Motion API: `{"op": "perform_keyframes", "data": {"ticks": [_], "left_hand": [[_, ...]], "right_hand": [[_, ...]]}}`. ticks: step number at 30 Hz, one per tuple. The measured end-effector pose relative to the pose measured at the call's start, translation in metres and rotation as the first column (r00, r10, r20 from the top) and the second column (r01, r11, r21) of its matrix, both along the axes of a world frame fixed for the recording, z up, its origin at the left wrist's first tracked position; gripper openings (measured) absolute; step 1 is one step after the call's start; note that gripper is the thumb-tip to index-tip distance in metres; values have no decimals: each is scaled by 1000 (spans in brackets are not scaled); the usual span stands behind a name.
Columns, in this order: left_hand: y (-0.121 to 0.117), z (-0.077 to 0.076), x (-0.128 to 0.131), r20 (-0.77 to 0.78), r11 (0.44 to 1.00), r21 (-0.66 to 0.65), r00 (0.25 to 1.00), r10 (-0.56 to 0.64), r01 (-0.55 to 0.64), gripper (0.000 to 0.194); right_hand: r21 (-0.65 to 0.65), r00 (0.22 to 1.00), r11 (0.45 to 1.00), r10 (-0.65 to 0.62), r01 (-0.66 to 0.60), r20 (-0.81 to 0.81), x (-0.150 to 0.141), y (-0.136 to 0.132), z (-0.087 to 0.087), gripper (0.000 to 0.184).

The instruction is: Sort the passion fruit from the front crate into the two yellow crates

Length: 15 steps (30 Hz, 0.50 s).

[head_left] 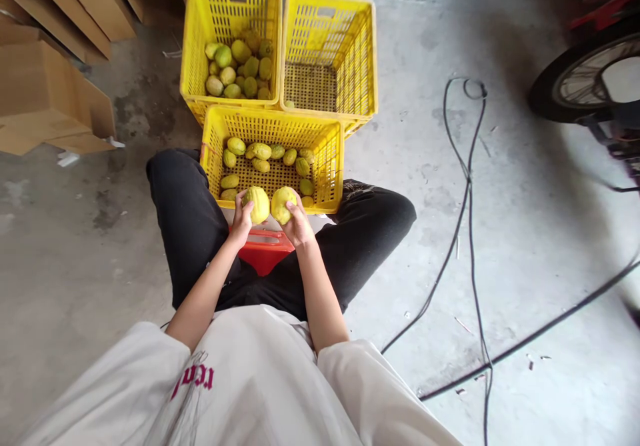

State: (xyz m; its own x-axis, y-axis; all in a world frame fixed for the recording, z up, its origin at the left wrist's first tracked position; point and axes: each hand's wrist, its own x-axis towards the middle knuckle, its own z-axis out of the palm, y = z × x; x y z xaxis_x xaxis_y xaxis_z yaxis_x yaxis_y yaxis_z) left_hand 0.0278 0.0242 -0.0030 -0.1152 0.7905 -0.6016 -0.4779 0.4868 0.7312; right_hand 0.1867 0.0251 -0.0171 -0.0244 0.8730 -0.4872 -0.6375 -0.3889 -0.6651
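I sit on a red stool (264, 254) with my knees spread. My left hand (242, 223) is closed round a yellow-green fruit (259, 204). My right hand (299, 225) grips a second yellow-green fruit (281, 205). The two fruits are held side by side, almost touching, just over the near rim of the closest yellow crate (333, 166). That crate holds several loose green-yellow fruits (260, 151) on its floor.
Behind the near crate stand two more yellow crates: the left one (193, 46) is piled with several fruits, the right one (367, 53) looks almost bare. Flattened cardboard boxes (45, 93) lie at the left. Black cables (467, 193) snake across the concrete floor. A wheel (575, 79) stands at the right.
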Motion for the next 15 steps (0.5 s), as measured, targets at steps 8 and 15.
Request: {"op": "perform_keyframes", "data": {"ticks": [8,15], "left_hand": [[-3,-7,1,-69,991,97,994,-86,92,73],[0,-14,-6,-95,996,68,994,-53,60,66]], "right_hand": [[-87,997,995,-54,58,50,-2,-2,-4,59],[-94,998,995,-43,38,-55,3,3,-6,46]]}}
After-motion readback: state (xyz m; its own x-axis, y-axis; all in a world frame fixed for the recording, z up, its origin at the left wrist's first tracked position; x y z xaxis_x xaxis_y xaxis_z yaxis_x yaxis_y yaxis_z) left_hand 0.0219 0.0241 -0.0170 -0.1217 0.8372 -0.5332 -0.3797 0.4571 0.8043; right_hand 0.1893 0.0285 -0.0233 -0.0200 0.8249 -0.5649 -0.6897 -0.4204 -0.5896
